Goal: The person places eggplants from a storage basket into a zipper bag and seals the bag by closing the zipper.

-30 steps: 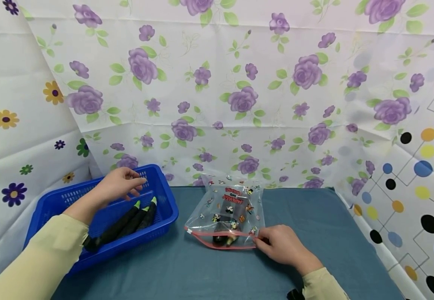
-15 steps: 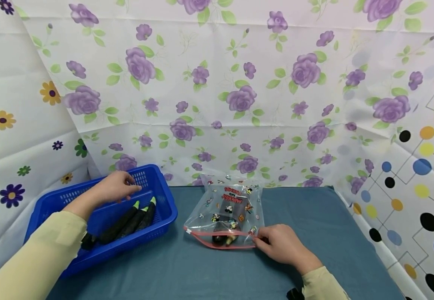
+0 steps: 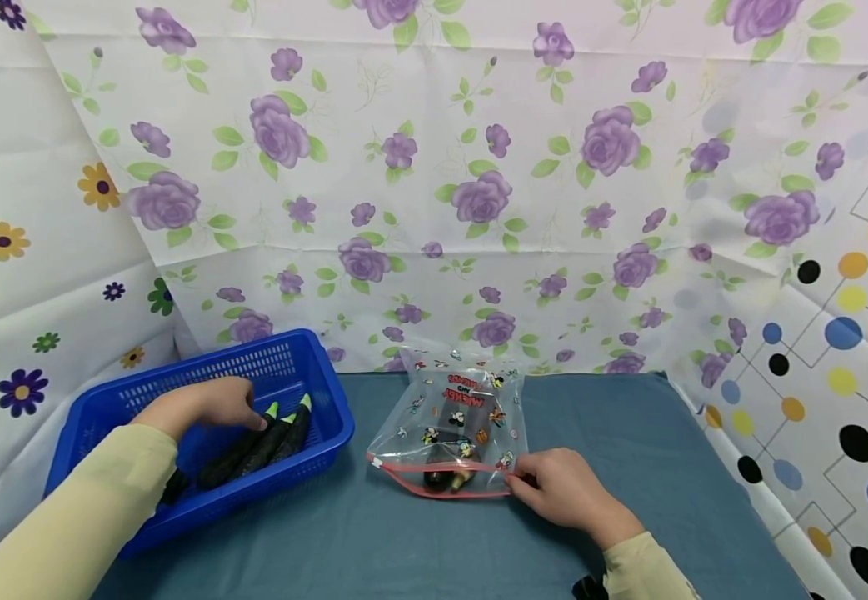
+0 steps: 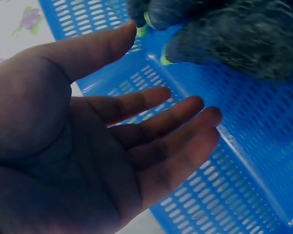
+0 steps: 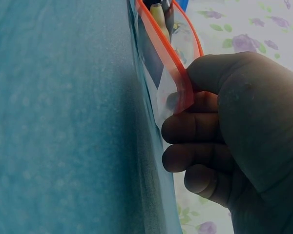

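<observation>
My left hand (image 3: 217, 404) is in the blue basket, its fingertips close to the light green tips of several dark, bumpy, cucumber-like vegetables (image 3: 257, 450). In the left wrist view the palm shows, thumb and fingers apart, with nothing between them; the vegetables (image 4: 249, 39) lie beyond the thumb. At the table's middle is a clear printed zip bag (image 3: 449, 408) with a red zip edge, its mouth parted toward me. My right hand (image 3: 565, 492) pinches the right end of that edge between thumb and index finger. Inside the bag lie dark items, one with a pale stem (image 5: 158, 14).
The blue basket (image 3: 329, 417) stands at the left of the table, with perforated walls. A blue-green cloth (image 3: 614, 433) covers the table. Flowered sheets (image 3: 434, 208) hang behind it, and a dotted sheet (image 3: 824, 400) hangs at the right.
My left hand has gone down into the basket, closer to the vegetables' green tips. The right hand keeps its hold on the bag's edge, and the bag stays in place.
</observation>
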Demonstrator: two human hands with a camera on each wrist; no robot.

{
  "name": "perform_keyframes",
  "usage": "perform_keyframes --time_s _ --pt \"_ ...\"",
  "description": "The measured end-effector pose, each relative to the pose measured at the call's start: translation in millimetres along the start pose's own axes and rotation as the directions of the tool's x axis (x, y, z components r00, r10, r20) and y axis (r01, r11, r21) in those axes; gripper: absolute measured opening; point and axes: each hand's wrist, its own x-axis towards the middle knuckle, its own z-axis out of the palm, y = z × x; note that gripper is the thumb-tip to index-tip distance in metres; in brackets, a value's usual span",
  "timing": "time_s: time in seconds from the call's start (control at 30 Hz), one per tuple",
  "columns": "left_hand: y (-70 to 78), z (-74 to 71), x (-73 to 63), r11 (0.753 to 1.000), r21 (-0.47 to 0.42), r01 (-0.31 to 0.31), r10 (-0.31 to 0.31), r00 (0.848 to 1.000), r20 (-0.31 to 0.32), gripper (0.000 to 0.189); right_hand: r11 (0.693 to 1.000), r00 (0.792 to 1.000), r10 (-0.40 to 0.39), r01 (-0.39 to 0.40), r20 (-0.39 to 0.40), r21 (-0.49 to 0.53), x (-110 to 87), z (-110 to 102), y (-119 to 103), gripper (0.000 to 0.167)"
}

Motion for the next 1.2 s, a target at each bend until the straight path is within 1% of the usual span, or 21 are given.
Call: perform_keyframes --time_s 0.1,0.13,0.17,0.2,0.23,0.27,0.33,0.47,0.63,0.73,0.87,1.0,1.1,1.2 --pt "23.0 -1.0 -23.8 0.999 -0.011 0.037 -0.036 0.997 0.065 0.056 1.000 1.000 -0.002 0.002 0.000 0.001 0.0 0 0 0.030" --pt "30.7 -1.8 -32.2 0.999 -0.013 0.034 -0.033 0.996 0.081 0.054 1.000 1.000 -0.003 0.003 0.001 0.001 0.0 0 0 0.030" --pt "37.9 -2.8 -38.8 0.998 -0.032 0.048 -0.045 0.995 0.091 0.050 1.000 1.000 -0.003 0.003 0.002 0.001 0.0 -1 0 0.030" --pt "43.5 -3.4 -45.3 0.999 -0.041 0.036 -0.031 0.994 0.100 0.048 1.000 1.000 -0.003 0.003 0.003 0.000 0.0 -1 0 0.031" --pt "48.9 -3.6 -50.5 0.997 -0.058 0.045 -0.039 0.994 0.103 0.045 1.000 1.000 -0.002 0.002 0.004 0.001 0.1 -1 0 0.031" --pt "53.1 -4.7 -55.4 0.997 -0.071 0.040 -0.032 0.994 0.105 0.043 1.000 1.000 -0.001 0.001 0.005 0.002 0.2 -1 0 0.031" --pt "57.9 -4.5 -60.3 0.995 -0.086 0.046 -0.037 0.994 0.104 0.037 1.000 1.000 0.002 -0.002 0.006 0.001 0.2 -1 0 0.031" --pt "58.7 -2.6 -60.8 0.993 -0.103 0.049 -0.038 0.993 0.108 0.031 1.000 1.000 0.000 0.000 0.001 0.003 -0.2 -2 0 0.032" --pt "56.0 1.3 -58.8 0.993 -0.113 0.039 -0.026 0.993 0.113 0.033 1.000 1.000 -0.011 0.011 -0.010 0.007 -0.8 -1 0 0.034" --pt "55.3 3.5 -59.2 0.993 -0.111 0.041 -0.029 0.993 0.113 0.030 1.000 1.000 -0.014 0.014 -0.012 0.009 -0.7 0 0 0.034" --pt "54.3 4.7 -59.3 0.993 -0.103 0.052 -0.040 0.993 0.115 0.030 1.000 1.000 -0.014 0.014 -0.012 0.007 -0.5 0 -1 0.033" --pt "54.7 3.8 -62.1 0.993 -0.088 0.080 -0.069 0.990 0.120 0.034 1.000 1.000 -0.017 0.017 -0.014 0.008 -0.2 -1 -2 0.033" --pt "54.4 3.2 -65.2 0.992 -0.067 0.103 -0.094 0.987 0.128 0.031 1.000 1.000 -0.018 0.018 -0.013 0.011 -0.1 -1 -2 0.033" --pt "53.7 2.4 -67.7 0.993 -0.046 0.107 -0.100 0.985 0.144 0.027 1.000 1.000 -0.013 0.013 -0.009 0.011 -0.2 -1 -1 0.033"
